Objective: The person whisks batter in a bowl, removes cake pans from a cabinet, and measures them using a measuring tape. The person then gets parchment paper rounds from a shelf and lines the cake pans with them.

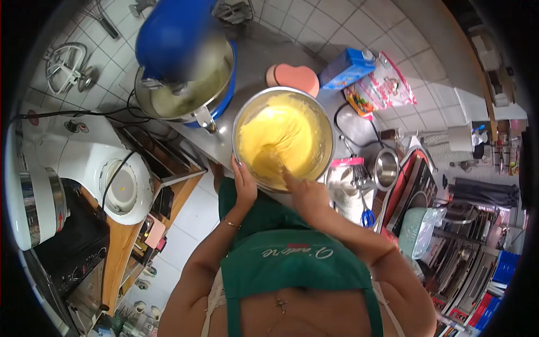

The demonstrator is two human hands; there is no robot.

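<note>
A round metal mixing bowl [329, 132] holds a thick, smooth yellow batter [289, 126] with swirl lines across it. My right hand [307, 196] is closed around the handle of a whisk [269, 160], whose blurred, batter-coated head sits in the near side of the bowl. Against the bowl's near left side rests my left hand [244, 182], steadying it with the fingers along the outer wall. The ends of those fingers are partly hidden by the bowl.
A blue stand mixer [174, 39] with its large metal bowl [140, 95] stands at the left. Behind are a pink heart-shaped box [295, 78], a blue carton [349, 68] and a printed pouch [387, 84]. Blue-handled scissors [368, 218] and a small metal bowl [386, 167] lie right.
</note>
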